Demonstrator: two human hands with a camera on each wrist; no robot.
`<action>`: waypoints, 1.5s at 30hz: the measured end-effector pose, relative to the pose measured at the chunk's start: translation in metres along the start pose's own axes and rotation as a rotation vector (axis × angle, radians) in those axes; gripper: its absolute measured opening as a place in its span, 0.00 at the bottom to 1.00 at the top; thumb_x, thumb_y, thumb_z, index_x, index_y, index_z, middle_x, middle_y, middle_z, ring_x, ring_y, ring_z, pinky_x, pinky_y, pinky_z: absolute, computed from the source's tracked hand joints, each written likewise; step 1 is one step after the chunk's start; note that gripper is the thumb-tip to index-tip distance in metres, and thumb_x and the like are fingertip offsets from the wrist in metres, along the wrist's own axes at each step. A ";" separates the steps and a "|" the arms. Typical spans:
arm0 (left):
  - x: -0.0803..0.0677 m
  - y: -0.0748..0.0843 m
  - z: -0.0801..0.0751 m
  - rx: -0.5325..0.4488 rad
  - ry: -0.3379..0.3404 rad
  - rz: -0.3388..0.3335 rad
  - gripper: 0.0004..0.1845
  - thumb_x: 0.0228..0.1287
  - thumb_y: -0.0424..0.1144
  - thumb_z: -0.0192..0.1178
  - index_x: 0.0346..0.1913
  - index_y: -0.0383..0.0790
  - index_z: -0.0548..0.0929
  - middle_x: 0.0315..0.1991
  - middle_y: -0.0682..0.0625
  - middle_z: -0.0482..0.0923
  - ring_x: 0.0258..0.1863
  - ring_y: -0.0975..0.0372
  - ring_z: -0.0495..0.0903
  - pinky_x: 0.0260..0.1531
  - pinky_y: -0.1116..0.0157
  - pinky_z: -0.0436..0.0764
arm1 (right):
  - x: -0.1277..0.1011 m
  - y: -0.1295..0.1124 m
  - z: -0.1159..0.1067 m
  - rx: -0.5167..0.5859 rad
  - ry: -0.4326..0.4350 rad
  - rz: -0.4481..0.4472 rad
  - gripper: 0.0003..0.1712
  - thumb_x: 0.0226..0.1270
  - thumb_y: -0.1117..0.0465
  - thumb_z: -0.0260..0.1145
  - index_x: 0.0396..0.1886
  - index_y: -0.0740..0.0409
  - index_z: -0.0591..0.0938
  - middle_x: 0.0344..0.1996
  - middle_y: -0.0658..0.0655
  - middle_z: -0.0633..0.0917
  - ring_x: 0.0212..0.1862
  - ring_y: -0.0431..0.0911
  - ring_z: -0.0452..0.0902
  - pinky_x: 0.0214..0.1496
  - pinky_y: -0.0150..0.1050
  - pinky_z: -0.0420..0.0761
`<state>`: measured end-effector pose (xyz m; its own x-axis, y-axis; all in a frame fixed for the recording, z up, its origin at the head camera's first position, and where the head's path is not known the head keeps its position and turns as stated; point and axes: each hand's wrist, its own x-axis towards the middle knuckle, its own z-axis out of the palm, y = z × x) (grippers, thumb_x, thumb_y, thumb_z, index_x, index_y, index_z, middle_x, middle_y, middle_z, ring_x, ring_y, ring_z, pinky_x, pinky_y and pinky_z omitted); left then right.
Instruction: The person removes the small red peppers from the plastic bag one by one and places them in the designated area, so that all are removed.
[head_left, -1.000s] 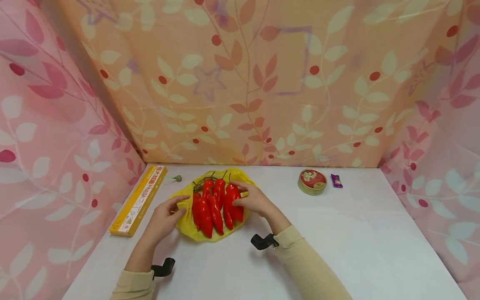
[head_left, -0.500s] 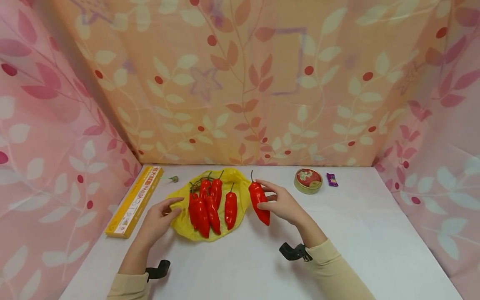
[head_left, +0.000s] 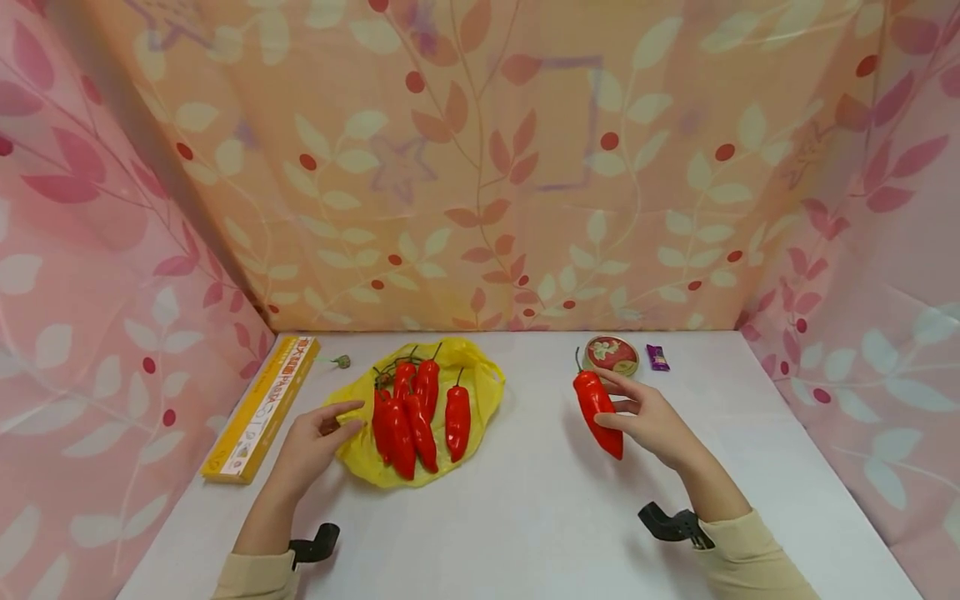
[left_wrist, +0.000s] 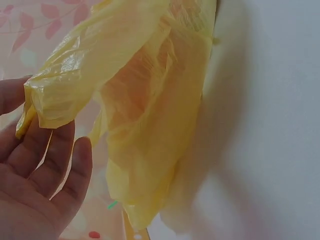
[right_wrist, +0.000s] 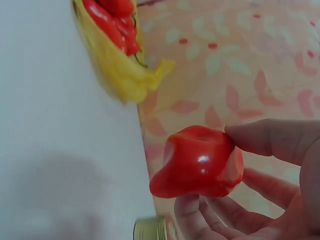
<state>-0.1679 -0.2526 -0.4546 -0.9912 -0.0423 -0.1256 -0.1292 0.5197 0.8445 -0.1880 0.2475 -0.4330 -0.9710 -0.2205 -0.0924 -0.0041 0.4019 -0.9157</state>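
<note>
Right hand [head_left: 654, 423] pinches one red pepper [head_left: 597, 405] between thumb and fingers, lifted off the white table [head_left: 540, 517], near the round tin [head_left: 611, 354], well apart from the rest. Left hand [head_left: 311, 440] holds the edge of the yellow plastic bag [head_left: 480, 387], fingers lightly curled on the film, likely pinning it so the pile stays put. Bag lies flat as a mat; remaining red peppers [head_left: 412, 408] lie on it side by side. Yellow box [head_left: 258, 408] along the left wall. Purple wrapper [head_left: 657, 357] beside the tin. Small greenish bit [head_left: 342, 361] near the box, too small to identify. Box print unreadable; right wrist view blurred; pepper's stem hidden there.
</note>
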 end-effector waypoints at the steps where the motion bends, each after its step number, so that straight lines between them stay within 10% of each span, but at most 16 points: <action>1: 0.000 0.000 0.000 -0.004 -0.001 0.002 0.25 0.69 0.53 0.64 0.66 0.49 0.80 0.57 0.44 0.77 0.49 0.54 0.71 0.42 0.69 0.78 | -0.002 0.004 -0.006 -0.002 0.001 0.011 0.41 0.66 0.58 0.71 0.77 0.47 0.66 0.68 0.68 0.71 0.61 0.63 0.76 0.51 0.52 0.85; 15: 0.001 -0.005 -0.001 -0.011 0.035 -0.034 0.25 0.68 0.54 0.65 0.65 0.50 0.81 0.49 0.45 0.76 0.47 0.54 0.70 0.38 0.69 0.77 | -0.036 0.055 -0.076 -0.145 0.024 0.159 0.48 0.68 0.51 0.69 0.81 0.52 0.56 0.71 0.75 0.65 0.65 0.70 0.69 0.50 0.54 0.86; 29: -0.005 -0.002 -0.007 -0.087 0.046 -0.014 0.25 0.70 0.51 0.64 0.65 0.45 0.81 0.63 0.43 0.74 0.51 0.55 0.67 0.39 0.73 0.76 | -0.042 0.105 -0.115 -0.356 0.045 0.205 0.50 0.66 0.52 0.71 0.80 0.62 0.55 0.66 0.81 0.65 0.61 0.76 0.68 0.45 0.53 0.87; 45: -0.002 -0.005 -0.005 -0.096 0.006 -0.026 0.27 0.71 0.54 0.60 0.67 0.47 0.79 0.70 0.43 0.71 0.61 0.55 0.68 0.47 0.78 0.76 | -0.054 0.089 -0.127 -0.503 0.104 0.125 0.45 0.72 0.44 0.63 0.77 0.64 0.60 0.64 0.79 0.70 0.60 0.75 0.71 0.43 0.56 0.86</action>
<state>-0.1649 -0.2599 -0.4560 -0.9877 -0.0601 -0.1447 -0.1564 0.4344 0.8870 -0.1667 0.4075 -0.4599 -0.9899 -0.0646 -0.1259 0.0236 0.8018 -0.5971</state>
